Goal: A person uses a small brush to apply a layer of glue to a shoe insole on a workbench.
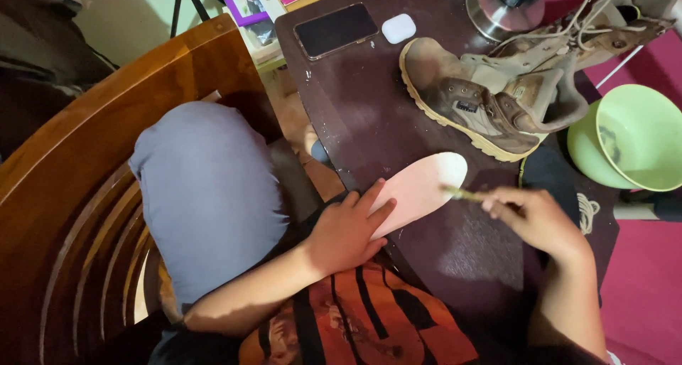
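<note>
One pale pink insole [420, 187] lies flat on the dark table [355, 102], right between the two hands, and the left hand [348, 230] pins its near end, fingers spread flat across it, so that heel part is hidden under the palm. Over at the toe end, the right hand [536, 219] is closed around a thin stick-like tool [465, 193] whose tip touches the insole; most of its length is buried in the fist, and what kind of tool it is stays hard to make out. Just beyond the right hand sits a worn tan boot [476, 98], lying on its side with laces loose, and a second boot [611, 24] behind it is cut off by the top edge. Right of that hand, a light green bowl [636, 141] runs off frame. Farther beyond the left hand lie a dark phone [335, 29] and a small white case [398, 28]. A metal pot [497, 13] up top is partly cropped.
</note>
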